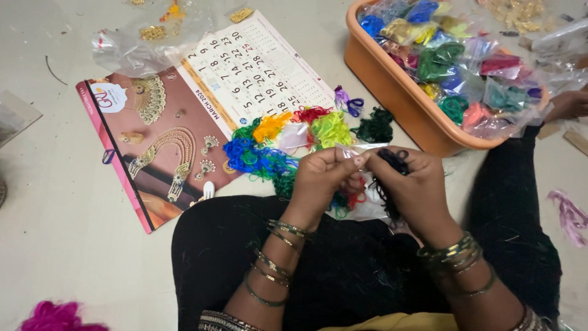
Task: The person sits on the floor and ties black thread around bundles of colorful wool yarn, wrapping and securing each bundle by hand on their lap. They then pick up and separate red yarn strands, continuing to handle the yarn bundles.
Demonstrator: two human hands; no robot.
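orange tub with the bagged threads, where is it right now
In the head view the orange tub sits on the floor at upper right, just beyond the right hand, with the loose thread pile and calendar sheet to its left.

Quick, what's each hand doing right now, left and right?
Left hand: closed, pinching the edge of a small clear plastic bag.
Right hand: closed, gripping a bunch of black thread at the bag's mouth.
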